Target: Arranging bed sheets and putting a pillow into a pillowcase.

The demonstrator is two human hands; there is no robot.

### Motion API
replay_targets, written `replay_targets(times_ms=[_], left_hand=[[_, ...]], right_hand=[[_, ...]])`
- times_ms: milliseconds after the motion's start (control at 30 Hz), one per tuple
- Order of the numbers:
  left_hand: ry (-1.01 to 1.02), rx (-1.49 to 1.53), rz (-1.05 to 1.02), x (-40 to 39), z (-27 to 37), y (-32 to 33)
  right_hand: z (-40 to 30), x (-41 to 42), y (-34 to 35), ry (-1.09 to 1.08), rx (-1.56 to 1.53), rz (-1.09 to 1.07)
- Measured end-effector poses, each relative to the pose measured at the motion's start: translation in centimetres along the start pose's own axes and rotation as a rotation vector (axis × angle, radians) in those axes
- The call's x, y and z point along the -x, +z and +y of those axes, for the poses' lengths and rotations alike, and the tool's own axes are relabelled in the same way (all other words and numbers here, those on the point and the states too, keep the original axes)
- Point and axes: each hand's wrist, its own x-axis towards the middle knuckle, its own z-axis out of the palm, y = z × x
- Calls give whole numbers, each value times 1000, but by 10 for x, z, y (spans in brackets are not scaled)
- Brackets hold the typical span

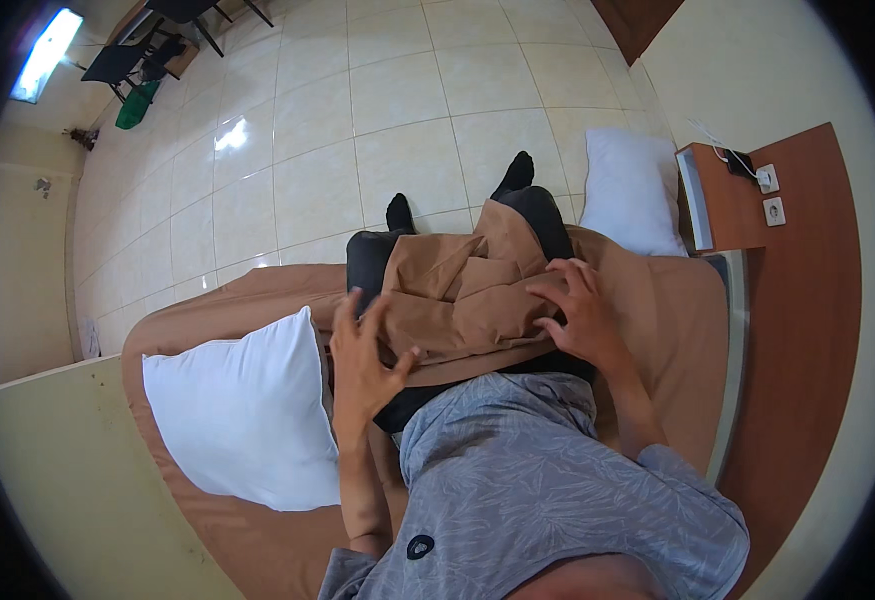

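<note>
A brown cloth (475,300), folded and creased, lies across my lap over dark trousers. My left hand (366,356) hovers at the cloth's left edge with its fingers spread. At the right side, my right hand (576,311) has its fingers apart and curved over the cloth; whether the fingertips touch it I cannot tell. Neither hand grips anything. Beneath me is a bed with a brown sheet (677,322). A white pillow (242,412) rests on the bed to the left of my left forearm.
Another white pillow (628,191) leans by the wooden headboard (797,337), whose wall sockets (773,211) hold a plugged-in charger near a dark device (739,163). Glossy floor tiles (400,82) stretch ahead. Black chairs (118,64) and a green bag (137,103) stand far left.
</note>
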Motion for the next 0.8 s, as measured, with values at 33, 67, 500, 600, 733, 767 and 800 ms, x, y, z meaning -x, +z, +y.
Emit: replay_targets(times_ms=[33,67,500,600,733,767,800], left_hand=[[32,-41,-156,-2,-1,2],[68,-68,-153,-5,-2,5],[-562,1211,-469,-42,-38,14],[-347,852,-428,-40,-36,5],[57,299,31,-31,-17,-2],[41,314,48,-30,-12,-4],[105,238,47,-26,-7,-7]], right_hand=[[3,-2,5,2,-5,5],[10,-5,10,27,-3,-10],[61,-19,31,732,-1305,53],[58,-23,23,522,-710,141],[40,-18,-1,89,-331,289],[33,-12,-8,28,-234,236],[27,-8,-10,3,-122,167]])
